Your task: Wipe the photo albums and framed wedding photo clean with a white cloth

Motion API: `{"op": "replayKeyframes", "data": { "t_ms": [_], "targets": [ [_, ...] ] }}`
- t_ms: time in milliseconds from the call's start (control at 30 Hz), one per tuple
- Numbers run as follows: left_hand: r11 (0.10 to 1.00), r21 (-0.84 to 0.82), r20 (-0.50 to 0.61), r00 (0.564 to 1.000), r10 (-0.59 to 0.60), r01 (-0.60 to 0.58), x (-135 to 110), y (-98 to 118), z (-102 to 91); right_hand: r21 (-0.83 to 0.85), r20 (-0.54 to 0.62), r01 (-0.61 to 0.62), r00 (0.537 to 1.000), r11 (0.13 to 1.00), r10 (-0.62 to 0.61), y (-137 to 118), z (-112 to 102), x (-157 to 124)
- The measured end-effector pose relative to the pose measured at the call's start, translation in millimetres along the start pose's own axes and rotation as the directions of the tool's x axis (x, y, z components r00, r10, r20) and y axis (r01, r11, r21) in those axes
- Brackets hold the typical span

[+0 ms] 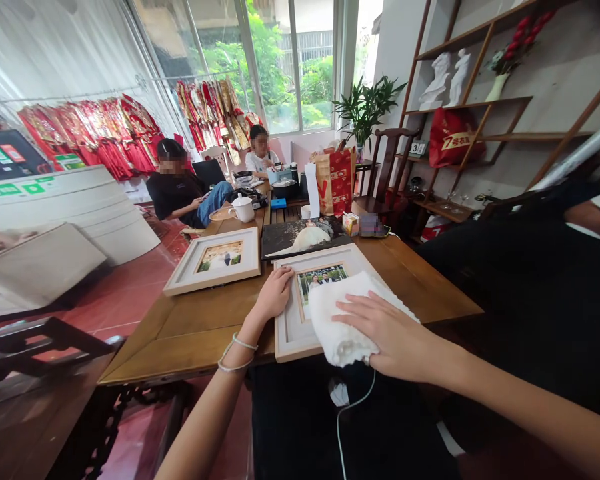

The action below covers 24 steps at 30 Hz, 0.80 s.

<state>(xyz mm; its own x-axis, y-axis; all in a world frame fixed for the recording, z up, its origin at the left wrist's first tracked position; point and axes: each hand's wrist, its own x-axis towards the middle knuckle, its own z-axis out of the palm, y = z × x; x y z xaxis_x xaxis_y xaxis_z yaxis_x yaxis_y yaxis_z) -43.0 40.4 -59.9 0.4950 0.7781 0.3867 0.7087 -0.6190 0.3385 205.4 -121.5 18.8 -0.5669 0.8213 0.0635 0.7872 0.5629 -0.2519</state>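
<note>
We appear to be wiping the picture frame (291,330), which lies beneath both hands. Our right hand (383,325) is spread wide over a white cloth (326,320), between it and the frame; our left hand (276,292) rests on the frame's left edge, though we cannot tell whether it grips. The next move, we judge, calls for steady left-hand support as the cloth passes

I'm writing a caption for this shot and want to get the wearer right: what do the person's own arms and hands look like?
Both forearms are bare, with no sleeves in view. Above the left hand, the wrist wears a thin, pale bracelet showing as two bands. The right hand and wrist show no jewellery. Neither hand is gloved.
</note>
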Motion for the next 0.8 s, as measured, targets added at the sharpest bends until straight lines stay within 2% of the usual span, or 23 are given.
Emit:
{"op": "replayKeyframes", "data": {
  "t_ms": [133,267,400,533,667,800],
  "targets": [
    [1.000,0.003,-0.002,1.000,0.005,-0.005,0.1,-1.2,0.5,-0.059,-0.060,-0.073,0.996,0.996,0.070,8.9,9.0,23.9],
    [1.000,0.001,-0.003,1.000,0.002,-0.002,0.3,-2.8,1.7,-0.151,-0.101,-0.133,0.988,0.980,0.118,29.6,13.1,53.8],
    [1.000,-0.008,-0.002,1.000,0.000,0.000,0.4,-3.2,2.3,-0.226,-0.139,-0.154,0.982,0.962,0.125,49.3,13.5,82.1],
    [1.000,-0.013,0.000,1.000,-0.002,0.002,0.6,-2.8,2.2,-0.256,-0.154,-0.153,0.981,0.954,0.116,56.9,10.7,104.1],
    [1.000,-0.010,0.003,1.000,-0.004,0.004,1.1,-1.8,1.9,-0.187,-0.034,-0.033,0.999,0.982,0.027,51.4,8.6,112.6],
    [1.000,-0.002,0.005,1.000,-0.007,0.007,1.2,-0.1,0.9,-0.095,0.113,0.099,0.990,0.991,-0.088,32.6,7.0,100.2]
  ]
}}
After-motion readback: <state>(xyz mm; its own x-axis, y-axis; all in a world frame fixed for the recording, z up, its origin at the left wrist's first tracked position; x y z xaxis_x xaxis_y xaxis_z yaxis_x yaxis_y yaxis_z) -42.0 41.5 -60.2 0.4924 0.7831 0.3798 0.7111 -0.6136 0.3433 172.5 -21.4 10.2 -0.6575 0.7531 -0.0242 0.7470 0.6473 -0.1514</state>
